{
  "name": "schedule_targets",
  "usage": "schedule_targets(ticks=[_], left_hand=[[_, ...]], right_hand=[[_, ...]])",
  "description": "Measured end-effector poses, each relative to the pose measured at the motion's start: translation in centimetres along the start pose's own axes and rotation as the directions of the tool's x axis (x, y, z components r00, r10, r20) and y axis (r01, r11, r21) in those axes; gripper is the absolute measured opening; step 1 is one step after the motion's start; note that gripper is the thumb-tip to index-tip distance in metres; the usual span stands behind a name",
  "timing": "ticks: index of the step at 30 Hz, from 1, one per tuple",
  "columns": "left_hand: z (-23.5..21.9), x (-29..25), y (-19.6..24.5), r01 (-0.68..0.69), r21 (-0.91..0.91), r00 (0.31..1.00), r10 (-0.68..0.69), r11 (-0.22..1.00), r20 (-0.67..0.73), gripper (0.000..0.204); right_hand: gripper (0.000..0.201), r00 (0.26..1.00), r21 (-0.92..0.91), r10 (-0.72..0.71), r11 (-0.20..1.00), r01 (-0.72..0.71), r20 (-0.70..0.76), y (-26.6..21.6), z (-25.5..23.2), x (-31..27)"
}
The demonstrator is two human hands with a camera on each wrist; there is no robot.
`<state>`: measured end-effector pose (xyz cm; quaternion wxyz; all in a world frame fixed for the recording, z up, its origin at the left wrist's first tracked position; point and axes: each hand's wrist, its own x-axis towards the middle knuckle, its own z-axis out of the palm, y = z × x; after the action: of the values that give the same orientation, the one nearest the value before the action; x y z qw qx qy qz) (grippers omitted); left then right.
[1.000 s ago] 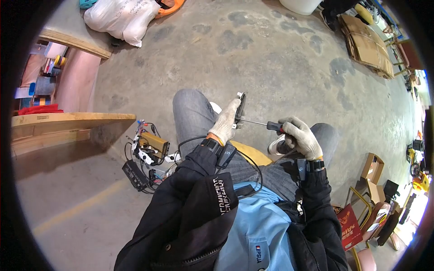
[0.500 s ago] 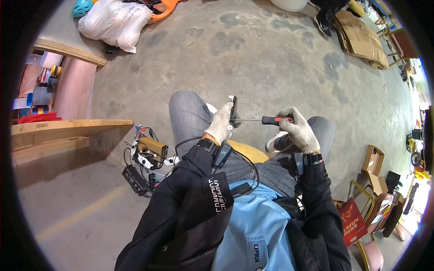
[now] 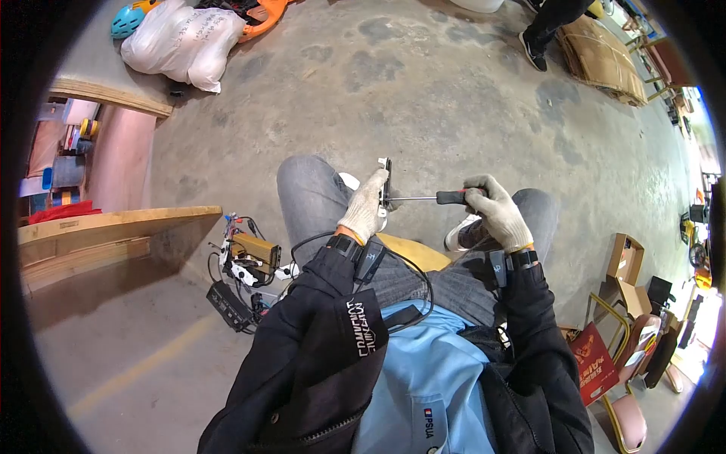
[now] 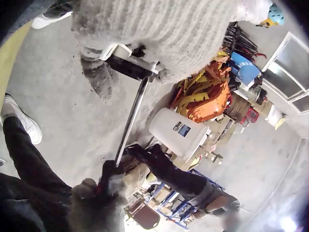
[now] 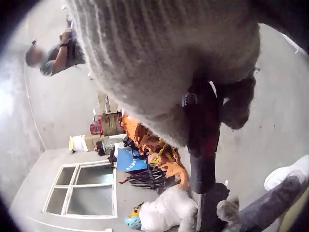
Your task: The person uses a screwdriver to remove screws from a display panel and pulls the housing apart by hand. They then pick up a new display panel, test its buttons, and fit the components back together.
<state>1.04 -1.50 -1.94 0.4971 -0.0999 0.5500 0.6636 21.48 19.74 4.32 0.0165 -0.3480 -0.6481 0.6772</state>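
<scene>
My left hand [image 3: 364, 206], in a white knit glove, holds a thin black-and-white part [image 3: 388, 180] on edge above my lap. In the left wrist view the part [image 4: 128, 67] pokes out beneath the gloved fingers, which hide much of it. My right hand [image 3: 497, 216], gloved too, grips the black and red handle of a screwdriver [image 3: 451, 197]. Its metal shaft [image 4: 131, 121] runs across to the part, with the tip right at its face. The right wrist view shows the dark handle [image 5: 203, 162] between thumb and fingers.
Wired electronics with a gold box [image 3: 255, 251] lie on the floor at my left, beside a wooden bench [image 3: 121, 216]. A cable [image 3: 432, 291] loops over my lap. An open carton [image 3: 625, 265] and chairs stand at right; another person's leg [image 3: 541, 34] shows ahead.
The screwdriver has swung from a slant to nearly level. My right fingers have shifted on its handle. The left hand still holds the part, and the head view has turned slightly.
</scene>
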Motion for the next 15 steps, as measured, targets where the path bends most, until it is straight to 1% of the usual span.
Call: schedule_targets(ticks=[1, 2, 3, 4, 5, 6, 7, 8, 10, 11, 12, 14, 15], left_hand=[[0.1, -0.1, -0.1, 0.002, -0.002, 1.000, -0.002, 1.000, -0.003, 0.035], [0.2, -0.3, -0.3, -0.069, 0.087, 0.998, 0.069, 0.994, 0.008, 0.035], [0.3, -0.6, -0.2, -0.138, 0.175, 0.990, 0.136, 0.975, 0.024, 0.034], [0.4, -0.8, 0.1, -0.134, 0.176, 0.991, 0.132, 0.975, 0.021, 0.034], [0.6, -0.8, 0.5, -0.046, 0.070, 0.999, 0.047, 0.996, 0.000, 0.034], [0.7, -0.8, 0.8, 0.041, -0.037, 0.999, -0.042, 0.998, -0.012, 0.034], [0.6, -0.6, 0.6, 0.044, -0.036, 0.999, -0.045, 0.998, -0.013, 0.034], [0.5, -0.4, 0.4, 0.035, -0.037, 0.999, -0.035, 0.999, -0.015, 0.034], [0.7, -0.5, 0.5, 0.029, -0.035, 0.999, -0.030, 0.999, -0.019, 0.035], [0.9, -0.5, 0.5, 0.041, -0.017, 0.998, -0.042, 0.999, -0.038, 0.036], [1.1, -0.6, 0.5, 0.053, -0.001, 0.997, -0.053, 0.999, -0.057, 0.037], [1.0, -0.4, 0.5, 0.054, 0.002, 0.997, -0.054, 0.999, -0.049, 0.037], [0.8, -0.2, 0.5, 0.053, 0.008, 0.998, -0.053, 0.999, -0.041, 0.037]], right_hand=[[0.045, 0.998, 0.081, -0.058, 0.995, 0.059, -0.015, 0.7, -0.1, 0.3], [0.045, 0.998, 0.082, -0.056, 0.995, 0.057, -0.011, 1.3, -0.3, 0.6], [0.047, 0.998, 0.128, -0.056, 0.990, 0.055, 0.003, 1.2, -0.2, 0.6], [0.048, 0.998, 0.175, -0.056, 0.983, 0.052, 0.016, 1.1, 0.0, 0.6], [0.048, 0.998, 0.176, -0.053, 0.983, 0.050, 0.016, 1.1, 0.0, 0.5], [0.047, 1.000, 0.169, 0.028, 0.985, -0.026, -0.008, -0.4, 0.6, -0.2], [0.047, 0.994, 0.163, 0.108, 0.981, -0.102, -0.032, -1.6, 0.8, -0.6], [0.047, 0.993, 0.165, 0.111, 0.981, -0.104, -0.032, -2.5, 0.4, -0.9], [0.046, 0.965, 0.045, 0.258, 0.964, -0.260, 0.050, -3.6, -0.3, -1.1], [0.043, 0.977, 0.041, 0.215, 0.976, -0.215, 0.005, -3.5, 0.0, -1.0], [0.043, 0.976, 0.041, 0.218, 0.975, -0.218, 0.005, -2.7, 0.0, -0.7], [0.040, 0.996, 0.188, 0.080, 0.979, -0.073, -0.031, -0.5, 0.0, 0.2], [0.040, 0.996, 0.189, 0.082, 0.979, -0.074, -0.031, -0.2, 0.0, 0.3]])
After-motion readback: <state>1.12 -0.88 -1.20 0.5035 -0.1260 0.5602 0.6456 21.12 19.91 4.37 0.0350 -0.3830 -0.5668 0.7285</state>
